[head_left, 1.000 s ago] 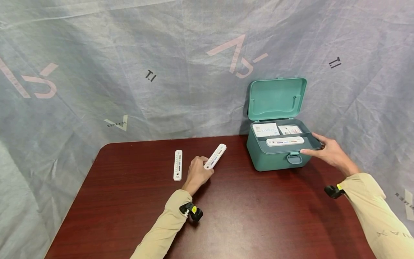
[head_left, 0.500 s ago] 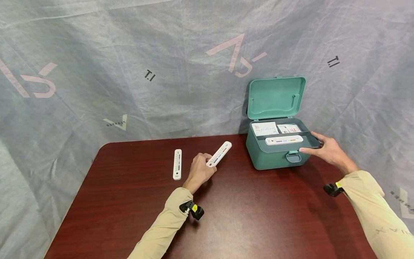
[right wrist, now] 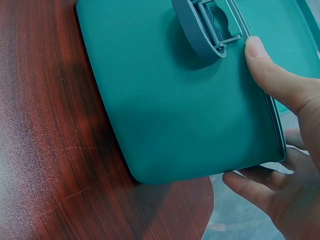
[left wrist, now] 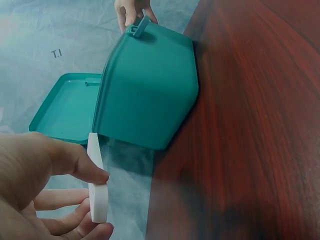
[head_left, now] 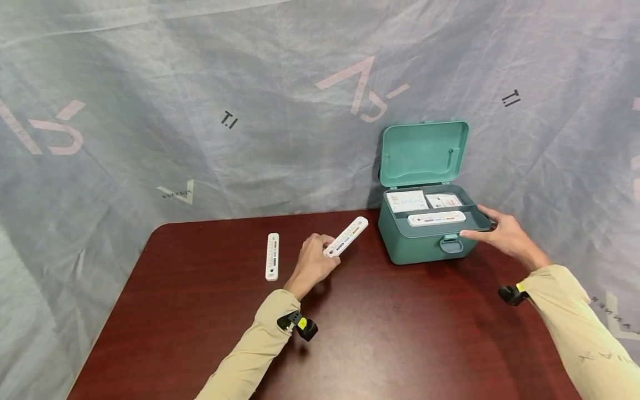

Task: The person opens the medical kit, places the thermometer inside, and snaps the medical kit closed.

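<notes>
My left hand (head_left: 314, 262) pinches a white thermometer (head_left: 346, 236) between thumb and fingers, holding it tilted above the table. The left wrist view shows that thermometer (left wrist: 98, 185) edge-on. To the left, a second white thermometer (head_left: 272, 256) lies on the table. At the right stands a green medicine box (head_left: 425, 250) with its lid (head_left: 424, 154) raised. Another thermometer (head_left: 436, 218) lies in its front compartment. My right hand (head_left: 507, 236) grips the box's right front corner, with the thumb on the front rim and fingers along the side.
Behind the divider, the box holds a white carton marked "Surgical" (head_left: 407, 201) and a smaller white packet (head_left: 444, 200). A latch (head_left: 451, 243) hangs at the box's front. Grey cloth (head_left: 280, 139) rises behind the dark red table (head_left: 370, 333).
My left hand has moved slightly right with its thermometer, closer to the box. My right hand keeps its grip on the box corner. The view has shifted slightly.
</notes>
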